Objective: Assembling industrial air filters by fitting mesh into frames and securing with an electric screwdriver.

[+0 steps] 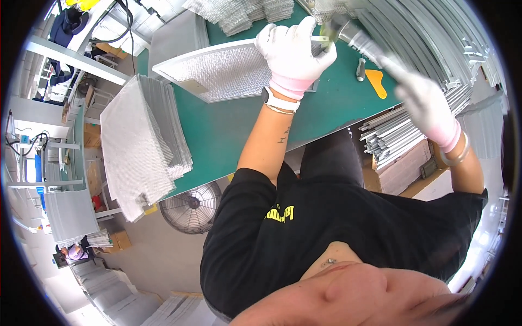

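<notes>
My left hand (293, 57), in a white glove with a pink cuff, is closed on the upper right end of a framed mesh panel (223, 70). The panel has a pale metal frame and stands tilted on its edge on the green table (212, 127). My right hand (427, 103), gloved the same way and smeared by motion, grips the handle of a hammer (364, 44). The blurred hammer head is close to the panel's corner, beside my left fingers; whether it touches the frame I cannot tell. An orange-yellow scraper (376, 83) and a grey-handled tool (361, 69) lie to the right.
Stacked mesh sheets (138, 141) overhang the table's left side, with more mesh (239, 13) at the far edge. Long metal strips (429, 38) fill the right. Frame bars (389, 136) lie in a box below. A round floor fan (191, 209) stands below the table's near edge.
</notes>
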The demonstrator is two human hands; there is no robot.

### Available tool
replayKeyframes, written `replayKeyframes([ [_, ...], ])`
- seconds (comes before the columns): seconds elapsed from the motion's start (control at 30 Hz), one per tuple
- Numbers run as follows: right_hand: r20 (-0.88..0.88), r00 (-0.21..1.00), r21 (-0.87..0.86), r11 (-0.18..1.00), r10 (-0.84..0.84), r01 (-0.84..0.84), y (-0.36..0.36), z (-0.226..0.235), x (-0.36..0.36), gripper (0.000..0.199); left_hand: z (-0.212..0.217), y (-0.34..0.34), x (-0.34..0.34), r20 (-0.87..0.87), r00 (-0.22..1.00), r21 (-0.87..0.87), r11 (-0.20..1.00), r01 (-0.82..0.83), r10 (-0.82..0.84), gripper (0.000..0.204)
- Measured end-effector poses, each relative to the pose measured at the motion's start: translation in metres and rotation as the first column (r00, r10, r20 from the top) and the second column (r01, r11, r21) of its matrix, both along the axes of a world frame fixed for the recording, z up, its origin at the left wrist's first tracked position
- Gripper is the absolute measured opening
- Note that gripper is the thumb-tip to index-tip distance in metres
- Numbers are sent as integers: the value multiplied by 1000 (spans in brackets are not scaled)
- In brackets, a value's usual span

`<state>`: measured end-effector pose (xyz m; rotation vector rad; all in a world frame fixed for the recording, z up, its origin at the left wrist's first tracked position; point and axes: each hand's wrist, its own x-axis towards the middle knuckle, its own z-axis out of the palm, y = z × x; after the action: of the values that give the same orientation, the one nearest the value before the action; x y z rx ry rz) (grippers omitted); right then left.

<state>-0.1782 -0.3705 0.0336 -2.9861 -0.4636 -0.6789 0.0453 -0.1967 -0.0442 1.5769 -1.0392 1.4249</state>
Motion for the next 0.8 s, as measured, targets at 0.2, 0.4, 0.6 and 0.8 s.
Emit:
replayKeyframes([
  [0.2, 159, 974, 606, 795, -159, 31, 17, 29, -11, 48, -1, 2, 6, -61, 996, -28, 998, 64, -65, 40],
  [0.4, -363, 926, 440, 857, -105, 269, 20, 4, 9, 55, -3, 6, 9, 1, 1000, 26, 1000, -3, 3, 45],
  [0.6, -531, 788, 256, 827, -312, 500, -16, -143, 49, 59, 8, 4, -14, -64, 997, 92, 995, -36, 42, 18],
  [0.8, 547, 807, 210, 970, -224, 126, 10, -56, 158, 49, 3, 6, -13, -25, 999, -24, 999, -31, 30, 21],
])
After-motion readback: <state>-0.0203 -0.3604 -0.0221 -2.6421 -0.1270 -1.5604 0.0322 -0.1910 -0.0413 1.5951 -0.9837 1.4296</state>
